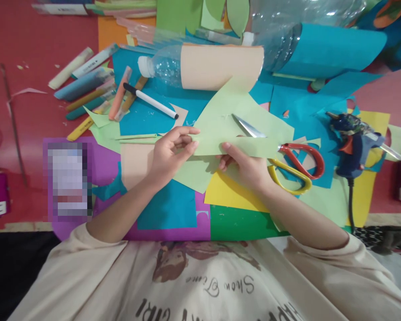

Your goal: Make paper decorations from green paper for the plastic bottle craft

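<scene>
Between my two hands stretches a strip of light green paper (207, 146), held just above the table. My left hand (173, 149) pinches its left end between thumb and fingertips. Along its lower edge, my right hand (242, 162) grips it with the thumb on top and the fingers curled beneath. Scissors (302, 156) with one red and one yellow handle lie behind the strip, their blades partly covered by it. Under the blades rests a larger sheet of light green paper (240, 107).
A clear bottle wrapped in peach paper (220, 67) lies beyond my hands, near a larger bottle with blue paper (337, 49). Several markers (90, 84) sit at the left, with a blurred phone (68, 178) nearer me. A blue glue gun (354, 147) with its cord is on the right.
</scene>
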Motion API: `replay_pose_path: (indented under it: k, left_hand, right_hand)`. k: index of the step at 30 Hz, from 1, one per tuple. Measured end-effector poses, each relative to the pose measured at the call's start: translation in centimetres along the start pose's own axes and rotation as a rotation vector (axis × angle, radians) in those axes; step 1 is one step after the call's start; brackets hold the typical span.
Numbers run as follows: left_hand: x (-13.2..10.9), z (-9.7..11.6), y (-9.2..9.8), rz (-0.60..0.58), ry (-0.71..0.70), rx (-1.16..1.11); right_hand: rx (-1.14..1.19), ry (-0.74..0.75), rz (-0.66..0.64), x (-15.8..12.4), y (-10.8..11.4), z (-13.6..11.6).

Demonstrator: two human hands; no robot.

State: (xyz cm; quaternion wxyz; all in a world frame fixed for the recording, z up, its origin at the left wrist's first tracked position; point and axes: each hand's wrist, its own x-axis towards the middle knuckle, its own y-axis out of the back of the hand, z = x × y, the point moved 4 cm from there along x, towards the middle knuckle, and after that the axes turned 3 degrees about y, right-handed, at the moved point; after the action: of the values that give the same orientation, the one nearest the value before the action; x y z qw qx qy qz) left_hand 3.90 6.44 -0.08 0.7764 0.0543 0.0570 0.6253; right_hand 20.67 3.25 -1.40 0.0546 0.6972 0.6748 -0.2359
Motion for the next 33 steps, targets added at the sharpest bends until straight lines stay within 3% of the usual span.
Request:
replay_pose_path:
  k: [10,17,22,27,33]
  left_hand:
    - [0.35,-0.02,0.46,0.066,-0.056,-0.040]
    - [-0.05,-0.07,0.40,0.016,-0.159,-0.014]
    - [-0.30,0.27,-0.07,-0.111,-0.242,-0.013]
    - [-0.21,0.07,0.11,-0.082,-0.235,-0.092]
    - [-0.38,0.16,0.03,-0.123,-0.287,0.107]
  right_hand:
    - [-0.006,0.044,0.032,0.23,0.48,-0.03]
    - [-0.058,0.039,0.026,0.02,0.60,-0.29]
    - [-0.068,0.016,0.030,0.01,0.60,-0.61]
    - [-0.043,0.016,0.052,0.07,0.50,-0.75]
    - [-0.044,0.045,0.033,0.19,0.68,-0.47]
